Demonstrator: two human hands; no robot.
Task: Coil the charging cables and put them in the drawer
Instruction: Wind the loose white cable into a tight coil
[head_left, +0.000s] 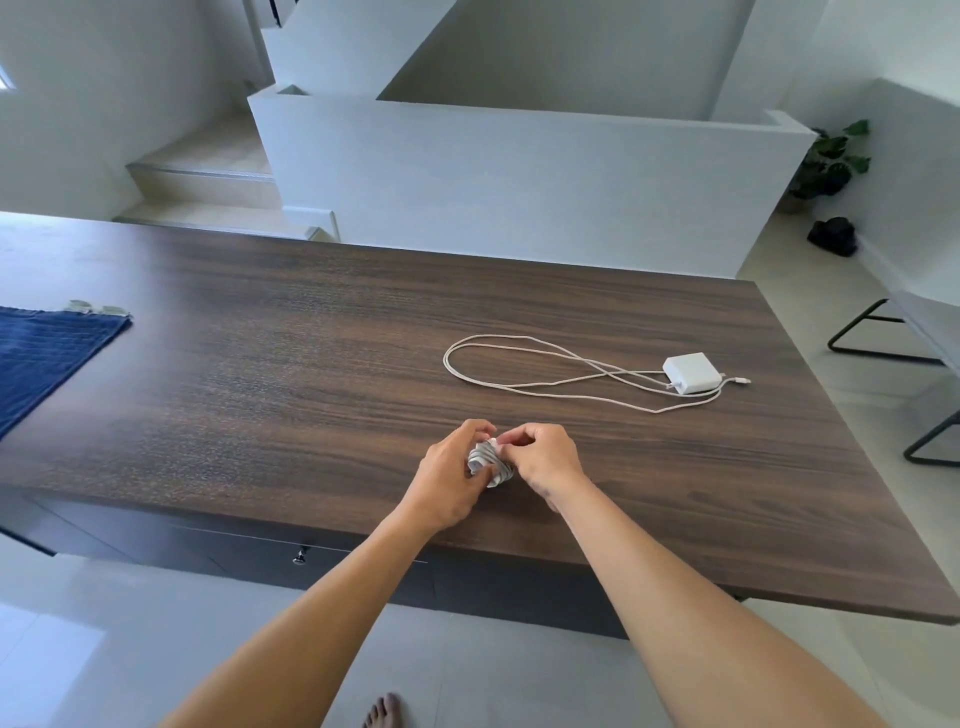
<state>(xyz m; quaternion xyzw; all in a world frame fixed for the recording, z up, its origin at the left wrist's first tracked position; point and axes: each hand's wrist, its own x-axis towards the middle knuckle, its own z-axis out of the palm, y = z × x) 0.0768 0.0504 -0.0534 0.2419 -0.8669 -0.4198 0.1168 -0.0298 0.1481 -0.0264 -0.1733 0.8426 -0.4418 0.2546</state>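
— Coiled cable (487, 461): where is it?
— Near the front edge of the tabletop (291, 364), between both hands. The left hand (448, 480) curls round its left side. The right hand (546, 458) pinches its top.
— The other cable (498, 340)?
— Loosely looped, well beyond the right hand, by its white charger (691, 373).

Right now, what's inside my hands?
A coiled white cable, held between the left hand and the right hand, which pinches its top. The fingers cover its ends and most of the coil.
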